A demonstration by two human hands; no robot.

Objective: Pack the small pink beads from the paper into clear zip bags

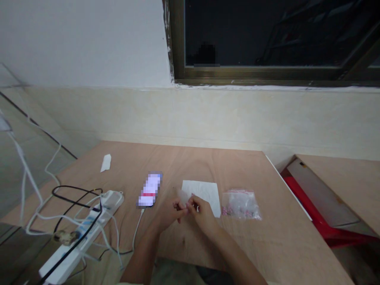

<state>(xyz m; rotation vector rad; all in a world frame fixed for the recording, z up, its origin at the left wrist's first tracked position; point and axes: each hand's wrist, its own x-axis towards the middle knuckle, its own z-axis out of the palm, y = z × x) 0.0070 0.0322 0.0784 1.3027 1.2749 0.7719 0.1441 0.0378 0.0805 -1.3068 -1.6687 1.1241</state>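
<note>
In front of me my left hand (175, 211) and my right hand (200, 208) meet over the table, fingertips almost touching. Both are closed in a pinch on a small translucent piece, which looks like a little clear plastic bag (184, 195); what is inside it is too small to tell. Beneath and behind my right hand lies a white sheet of paper (204, 188). Just right of the paper rests a clear zip bag (242, 204) with a pink top strip and small pinkish pieces near its bottom.
A phone (151, 189) with a lit, blurred screen is plugged into a white cable (137, 229). Tangled cords surround a white power strip (68, 253) at the left. A paper scrap (106, 162) lies farther back. Right of the table (285, 237) is something red (314, 206).
</note>
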